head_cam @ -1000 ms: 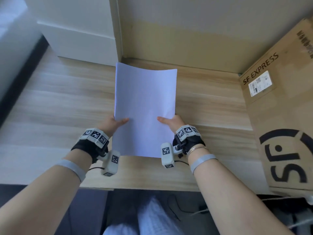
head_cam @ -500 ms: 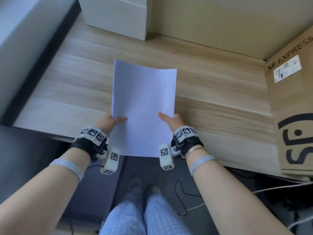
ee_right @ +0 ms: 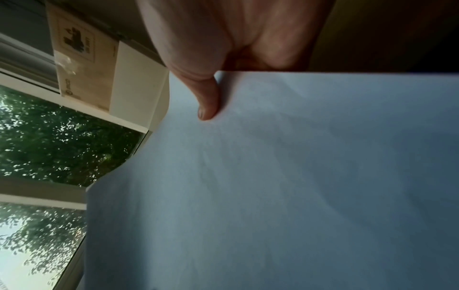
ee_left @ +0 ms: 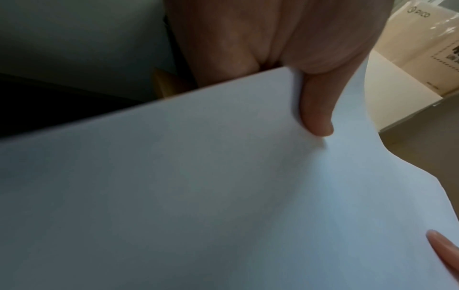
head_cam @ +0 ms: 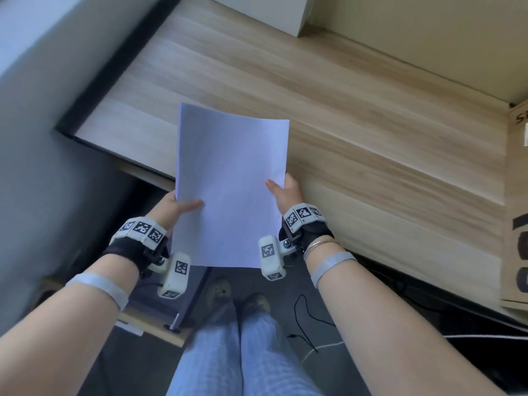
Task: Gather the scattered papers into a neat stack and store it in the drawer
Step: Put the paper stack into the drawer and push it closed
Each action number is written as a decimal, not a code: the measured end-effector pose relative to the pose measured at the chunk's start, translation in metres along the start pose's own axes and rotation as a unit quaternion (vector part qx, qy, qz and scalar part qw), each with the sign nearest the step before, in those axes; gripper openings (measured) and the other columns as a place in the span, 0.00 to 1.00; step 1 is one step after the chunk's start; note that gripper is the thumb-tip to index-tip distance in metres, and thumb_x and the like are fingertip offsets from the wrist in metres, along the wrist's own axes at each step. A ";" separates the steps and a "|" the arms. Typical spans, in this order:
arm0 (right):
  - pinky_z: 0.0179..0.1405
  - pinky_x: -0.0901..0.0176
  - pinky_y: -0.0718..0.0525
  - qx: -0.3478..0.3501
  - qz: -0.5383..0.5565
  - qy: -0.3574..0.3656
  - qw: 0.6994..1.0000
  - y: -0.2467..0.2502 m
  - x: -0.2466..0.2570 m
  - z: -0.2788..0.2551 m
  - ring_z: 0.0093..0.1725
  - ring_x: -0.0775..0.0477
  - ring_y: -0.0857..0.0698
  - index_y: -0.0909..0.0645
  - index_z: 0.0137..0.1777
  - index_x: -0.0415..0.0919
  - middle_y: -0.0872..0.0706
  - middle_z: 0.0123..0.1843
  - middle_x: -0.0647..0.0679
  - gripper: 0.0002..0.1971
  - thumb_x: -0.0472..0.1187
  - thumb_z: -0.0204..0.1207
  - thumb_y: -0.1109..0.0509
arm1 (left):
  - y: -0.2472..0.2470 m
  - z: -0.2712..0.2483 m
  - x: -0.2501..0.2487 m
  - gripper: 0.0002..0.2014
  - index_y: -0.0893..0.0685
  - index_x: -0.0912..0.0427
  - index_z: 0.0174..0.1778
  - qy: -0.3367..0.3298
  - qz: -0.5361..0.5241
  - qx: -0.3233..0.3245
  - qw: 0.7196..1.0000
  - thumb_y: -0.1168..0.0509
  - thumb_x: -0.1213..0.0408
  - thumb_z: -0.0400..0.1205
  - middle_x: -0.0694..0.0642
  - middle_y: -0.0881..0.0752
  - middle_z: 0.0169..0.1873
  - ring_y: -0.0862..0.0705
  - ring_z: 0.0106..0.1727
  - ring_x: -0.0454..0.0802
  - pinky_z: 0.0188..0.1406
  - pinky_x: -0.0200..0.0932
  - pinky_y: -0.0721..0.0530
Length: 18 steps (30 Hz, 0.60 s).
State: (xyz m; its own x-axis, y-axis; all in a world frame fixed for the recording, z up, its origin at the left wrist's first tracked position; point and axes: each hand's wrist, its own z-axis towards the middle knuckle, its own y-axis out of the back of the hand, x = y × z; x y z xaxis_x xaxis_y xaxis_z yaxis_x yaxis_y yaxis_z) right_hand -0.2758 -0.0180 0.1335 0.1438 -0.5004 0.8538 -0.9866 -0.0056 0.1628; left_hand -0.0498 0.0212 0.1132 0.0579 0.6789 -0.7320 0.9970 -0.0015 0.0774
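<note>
A stack of white papers point(head_cam: 231, 184) is held in the air over the desk's near edge. My left hand point(head_cam: 183, 205) pinches its left side, thumb on top, the other fingers hidden beneath. My right hand point(head_cam: 281, 190) pinches the right side the same way. In the left wrist view the left thumb point(ee_left: 316, 109) lies on the papers point(ee_left: 198, 186), and the right thumb tip shows at the lower right. In the right wrist view the right thumb point(ee_right: 207, 100) presses the papers point(ee_right: 298, 176). I see no drawer plainly.
The wooden desk point(head_cam: 343, 115) runs from the centre to the right. A white box point(head_cam: 274, 12) stands at its back, a cardboard box point(head_cam: 517, 224) at the right. A dark unit point(head_cam: 160, 298) sits under the desk at left. Legs, shoes and cables lie below.
Both hands have drawn the papers back from above the desk to past its near edge. The view has tilted down, so the floor, legs and shoes show.
</note>
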 end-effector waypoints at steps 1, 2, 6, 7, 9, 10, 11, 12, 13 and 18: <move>0.63 0.55 0.24 0.009 -0.001 -0.002 1.000 -0.008 -0.003 -0.003 0.59 0.45 0.19 0.26 0.68 0.28 0.18 0.66 0.33 0.17 0.28 0.80 0.38 | 0.009 -0.004 0.007 0.10 0.18 0.54 0.45 0.004 -0.004 0.002 1.000 0.39 0.75 0.81 0.44 0.09 0.24 0.11 0.25 0.40 0.30 0.39 0.13; 0.64 0.55 0.23 0.019 -0.002 -0.005 1.000 -0.016 -0.006 -0.006 0.58 0.46 0.19 0.26 0.68 0.28 0.18 0.66 0.32 0.16 0.28 0.80 0.38 | 0.018 -0.007 0.013 0.10 0.18 0.55 0.46 0.006 -0.011 0.004 1.000 0.39 0.75 0.81 0.44 0.09 0.25 0.11 0.26 0.40 0.29 0.38 0.13; 0.64 0.50 0.23 0.044 -0.008 -0.026 0.999 -0.050 -0.019 -0.017 0.54 0.46 0.20 0.26 0.65 0.27 0.18 0.65 0.31 0.14 0.29 0.81 0.39 | 0.053 -0.014 0.031 0.11 0.18 0.55 0.46 0.019 -0.025 0.008 0.999 0.41 0.76 0.82 0.44 0.09 0.26 0.10 0.26 0.40 0.26 0.35 0.12; 0.64 0.49 0.22 0.047 -0.010 -0.031 0.998 -0.059 -0.023 -0.019 0.54 0.46 0.20 0.26 0.65 0.27 0.18 0.65 0.30 0.14 0.29 0.81 0.39 | 0.061 -0.017 0.035 0.11 0.19 0.55 0.47 0.022 -0.023 0.008 0.999 0.41 0.76 0.82 0.44 0.08 0.26 0.10 0.27 0.40 0.26 0.35 0.12; 0.65 0.47 0.22 0.052 -0.012 -0.041 0.998 -0.078 -0.030 -0.026 0.54 0.46 0.20 0.25 0.64 0.28 0.18 0.64 0.31 0.14 0.30 0.80 0.39 | 0.079 -0.021 0.045 0.11 0.19 0.54 0.47 0.028 -0.018 0.007 0.999 0.41 0.75 0.82 0.44 0.08 0.27 0.10 0.27 0.40 0.27 0.36 0.12; 0.65 0.47 0.22 0.055 -0.010 -0.046 0.997 -0.086 -0.033 -0.030 0.53 0.46 0.20 0.25 0.64 0.28 0.17 0.64 0.32 0.14 0.30 0.80 0.39 | 0.088 -0.023 0.050 0.11 0.19 0.54 0.48 0.031 -0.015 0.005 0.999 0.41 0.75 0.82 0.44 0.08 0.27 0.10 0.28 0.40 0.29 0.38 0.11; 0.63 0.50 0.21 0.060 -0.006 -0.051 0.997 -0.096 -0.036 -0.034 0.53 0.46 0.20 0.25 0.65 0.29 0.17 0.63 0.33 0.14 0.30 0.80 0.39 | 0.096 -0.025 0.055 0.11 0.19 0.54 0.48 0.037 -0.011 0.003 0.999 0.41 0.75 0.82 0.45 0.08 0.28 0.10 0.29 0.41 0.32 0.42 0.12; 0.61 0.53 0.21 0.066 0.000 -0.057 0.996 -0.105 -0.039 -0.039 0.54 0.46 0.20 0.26 0.66 0.29 0.17 0.63 0.35 0.15 0.29 0.81 0.39 | 0.105 -0.028 0.061 0.10 0.19 0.56 0.50 0.045 -0.007 0.002 0.999 0.41 0.74 0.82 0.46 0.08 0.30 0.10 0.30 0.44 0.35 0.46 0.14; 0.59 0.55 0.22 0.072 0.006 -0.063 0.995 -0.116 -0.042 -0.044 0.54 0.46 0.20 0.26 0.68 0.30 0.17 0.62 0.36 0.16 0.28 0.81 0.40 | 0.114 -0.031 0.066 0.10 0.19 0.57 0.53 0.055 -0.006 -0.002 0.998 0.41 0.74 0.82 0.49 0.08 0.33 0.10 0.33 0.48 0.38 0.47 0.17; 0.63 0.52 0.22 0.099 -0.007 -0.092 0.991 -0.169 -0.066 -0.067 0.62 0.40 0.18 0.27 0.69 0.33 0.18 0.66 0.36 0.18 0.28 0.80 0.39 | 0.164 -0.035 0.093 0.13 0.23 0.59 0.61 0.106 0.005 0.000 0.994 0.41 0.73 0.83 0.54 0.10 0.43 0.10 0.36 0.51 0.44 0.52 0.19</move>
State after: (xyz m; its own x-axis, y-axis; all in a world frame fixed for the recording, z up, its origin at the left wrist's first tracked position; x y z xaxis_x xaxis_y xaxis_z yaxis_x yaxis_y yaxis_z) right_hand -0.1130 0.0741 0.0826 0.1595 -0.6488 0.7440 -0.9829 -0.1747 0.0584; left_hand 0.1175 0.1101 0.0815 0.0561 0.8189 -0.5712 0.9964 -0.0094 0.0844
